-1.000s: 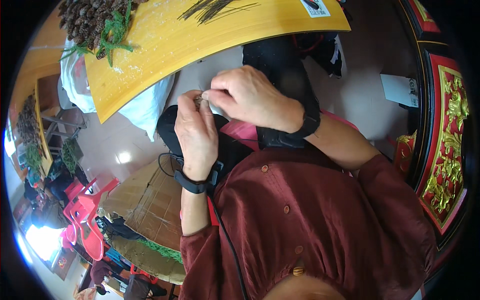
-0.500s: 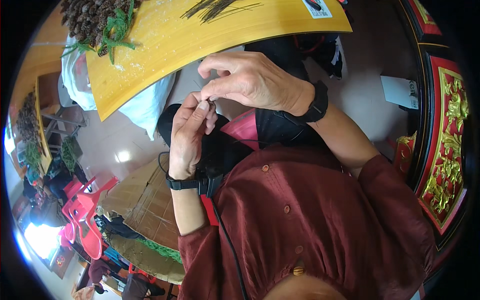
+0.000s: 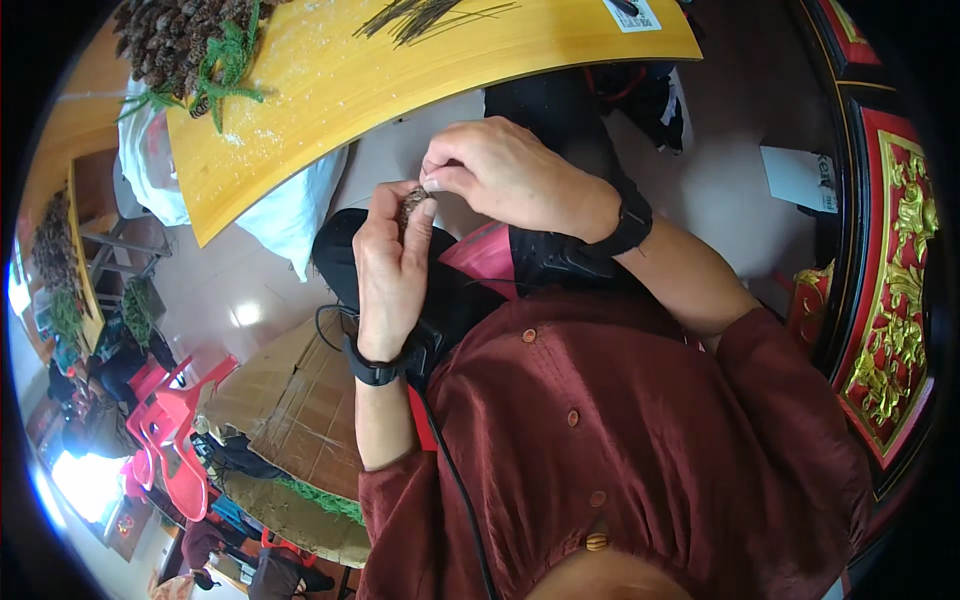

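A small brown pine cone point(image 3: 412, 206) is held between the thumb and fingers of my left hand point(image 3: 390, 272), above my lap and just short of the yellow table's edge. My right hand point(image 3: 535, 185) reaches over from the right, its thumb and forefinger pinched together at the cone's upper end. Whatever lies in that pinch is too small to make out. Both wrists wear black straps.
On the yellow table point(image 3: 330, 85) lie a heap of pine cones point(image 3: 165, 50), green sprigs point(image 3: 228, 65) and several thin dark sticks or wires point(image 3: 420, 18). White plastic bags point(image 3: 300, 215) hang below. Cardboard point(image 3: 290, 400) and a pink chair point(image 3: 175, 440) are left; a carved gold-and-red panel point(image 3: 895, 280) stands right.
My left hand has turned and shifted slightly right, bringing the pine cone into sight. My right hand has come down a little, its raised forefinger now closed against the thumb.
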{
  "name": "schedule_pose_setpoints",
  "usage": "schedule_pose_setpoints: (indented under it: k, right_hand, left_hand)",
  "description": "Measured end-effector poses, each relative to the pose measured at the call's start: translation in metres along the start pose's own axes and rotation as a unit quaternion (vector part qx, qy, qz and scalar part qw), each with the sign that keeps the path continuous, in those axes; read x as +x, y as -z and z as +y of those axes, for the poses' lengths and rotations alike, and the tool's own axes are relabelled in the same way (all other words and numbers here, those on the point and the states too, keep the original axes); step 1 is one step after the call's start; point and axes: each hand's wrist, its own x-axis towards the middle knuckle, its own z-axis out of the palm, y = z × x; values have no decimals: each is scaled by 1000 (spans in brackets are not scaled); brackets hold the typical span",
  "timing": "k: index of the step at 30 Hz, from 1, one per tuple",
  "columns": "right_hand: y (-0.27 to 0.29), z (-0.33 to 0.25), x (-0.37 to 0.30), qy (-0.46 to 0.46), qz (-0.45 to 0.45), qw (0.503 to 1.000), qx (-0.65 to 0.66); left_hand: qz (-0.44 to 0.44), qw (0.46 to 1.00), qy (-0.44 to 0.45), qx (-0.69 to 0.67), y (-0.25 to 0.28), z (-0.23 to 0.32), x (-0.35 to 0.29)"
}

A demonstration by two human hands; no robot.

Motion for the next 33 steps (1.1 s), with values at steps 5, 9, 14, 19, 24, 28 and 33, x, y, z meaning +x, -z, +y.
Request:
schedule_pose_setpoints:
  k: [5, 9, 14, 19, 24, 28, 33]
  right_hand:
    - [4, 3, 1, -163, 0, 960, 228]
    - [0, -8, 5, -195, -21, 917, 348]
    - [5, -33, 7, -203, 16, 884, 421]
    - [8, -52, 11, -220, 57, 889, 397]
    - [24, -76, 13, -216, 67, 896, 383]
    - [22, -88, 15, -209, 115, 864, 444]
    - [45, -111, 23, -243, 114, 826, 496]
  left_hand:
    - [-40, 936, 144, -320, 11, 6, 3]
    - [32, 907, 124, -401, 13, 20, 1]
    - [51, 872, 166, -458, 17, 38, 2]
    - [34, 892, 118, -434, 26, 52, -2]
    - [89, 956, 66, -271, 29, 81, -6]
    - [155, 984, -25, -86, 28, 93, -6]
    - [157, 987, 4, -47, 45, 118, -3]
